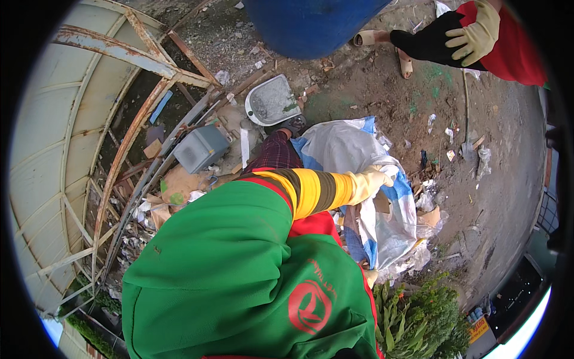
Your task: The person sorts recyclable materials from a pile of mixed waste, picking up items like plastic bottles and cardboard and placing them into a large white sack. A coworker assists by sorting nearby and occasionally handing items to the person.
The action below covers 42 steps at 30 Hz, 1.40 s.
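My left hand (369, 183), in a cream glove below a yellow and brown striped sleeve, is closed on the gathered edge of a white and blue woven sack (335, 143). The sack lies slack on the ground beside my leg, its mouth spread toward the right. Clear plastic film (397, 239) and scraps of paper or card show in and around the mouth. Of my right hand (371, 277) only a small patch of cream glove shows past my green vest, beside the sack's lower edge. Its fingers are hidden.
A blue drum (311, 27) stands at the top. Another person's gloved hand (475, 39) is at upper right, near a shovel (467, 146). Rusty metal framing (119, 155) runs along the left, beside a grey bin (202, 149) and a white basin (272, 102). Leafy plants (418, 317) grow below.
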{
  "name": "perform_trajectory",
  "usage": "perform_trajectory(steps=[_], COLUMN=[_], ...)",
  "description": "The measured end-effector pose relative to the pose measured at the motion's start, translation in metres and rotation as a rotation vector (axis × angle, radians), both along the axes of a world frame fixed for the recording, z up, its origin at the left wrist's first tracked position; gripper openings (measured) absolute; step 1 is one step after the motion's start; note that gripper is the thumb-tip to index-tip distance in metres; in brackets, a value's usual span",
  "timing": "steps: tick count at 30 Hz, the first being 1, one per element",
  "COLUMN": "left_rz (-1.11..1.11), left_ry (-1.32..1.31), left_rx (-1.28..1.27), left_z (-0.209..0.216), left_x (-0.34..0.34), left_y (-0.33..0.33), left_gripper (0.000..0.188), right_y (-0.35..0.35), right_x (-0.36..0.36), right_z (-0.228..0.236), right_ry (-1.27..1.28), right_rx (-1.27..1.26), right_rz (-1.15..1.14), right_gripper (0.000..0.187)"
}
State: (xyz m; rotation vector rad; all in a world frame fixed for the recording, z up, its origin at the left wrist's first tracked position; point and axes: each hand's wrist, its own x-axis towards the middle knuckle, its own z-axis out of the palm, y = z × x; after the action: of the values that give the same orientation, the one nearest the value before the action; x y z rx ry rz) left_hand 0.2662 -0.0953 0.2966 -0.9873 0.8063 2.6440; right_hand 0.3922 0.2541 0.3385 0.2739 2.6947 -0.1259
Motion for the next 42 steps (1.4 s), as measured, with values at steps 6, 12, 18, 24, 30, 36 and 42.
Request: perform_trajectory(steps=[6,12,18,24,30,36,42], left_rz=[0.045,-0.117,-0.093,-0.233,-0.293,-0.34,-0.402], left_ry=[-0.012,0.113,0.178,0.35,0.368,0.408,0.611], left_rx=[0.109,-0.082,0.344,0.289,0.288,0.205,-0.221], left_z=[0.031,0.068,0.098,0.099,0.108,0.139,0.152], left_x=[-0.014,-0.102,-0.154,-0.199,-0.263,-0.304,-0.318], left_y=[-0.016,-0.001,0.012,0.01,-0.027,-0.091,-0.128], left_gripper=[0.014,0.02,0.029,0.033,0.03,0.026,0.023], right_y=[0.017,0.013,-0.005,-0.029,-0.087,-0.148,-0.18], right_x=[-0.033,-0.093,-0.096,-0.103,-0.14,-0.179,-0.207], right_z=[-0.035,-0.026,0.02,0.021,0.019,0.039,0.022], right_ry=[0.214,0.422,0.745,0.917,1.002,1.05,0.93], right_rx=[-1.034,-1.504,-1.548,-1.546,-1.615,-1.58,-1.631], right_rz=[-0.833,-1.542,-1.443,-1.433,-1.531,-1.448,-1.612], right_gripper=[0.021,0.018,0.008,0.008,0.009,0.014,0.009])
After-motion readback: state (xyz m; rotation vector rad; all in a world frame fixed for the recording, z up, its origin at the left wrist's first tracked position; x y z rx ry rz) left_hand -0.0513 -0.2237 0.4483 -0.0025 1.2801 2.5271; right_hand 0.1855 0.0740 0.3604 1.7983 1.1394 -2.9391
